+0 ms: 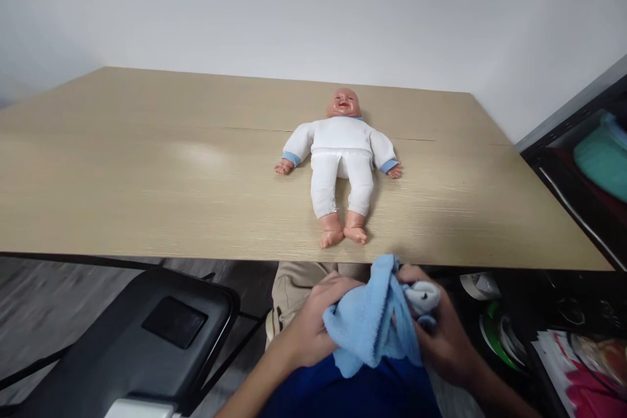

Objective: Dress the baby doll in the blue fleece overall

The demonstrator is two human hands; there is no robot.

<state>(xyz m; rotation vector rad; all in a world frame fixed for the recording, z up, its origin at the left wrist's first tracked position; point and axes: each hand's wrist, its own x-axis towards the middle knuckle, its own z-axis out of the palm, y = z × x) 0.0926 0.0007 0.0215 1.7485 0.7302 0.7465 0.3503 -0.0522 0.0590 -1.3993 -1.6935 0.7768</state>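
A soft, light blue cloth garment (365, 320) with a visible seam is bunched above my lap, below the table's front edge. My left hand (323, 317) grips its left side with the fingers partly hidden behind the fabric. My right hand (448, 333) is closed around the garment's right side. Beside that hand's fingers shows a small white piece (422, 297) with a dark spot; I cannot tell if it belongs to the garment. Beyond my hands a baby doll (341, 134) lies face up, bare-footed, in a white top and trousers with blue cuffs.
The doll lies on a light wooden table (147, 196) against a white wall. At lower left stands a black chair (112, 339) with a dark phone (175, 321) and a white object (140, 408). Right of the table are a teal container (605, 157) and a green-rimmed roll (502, 336).
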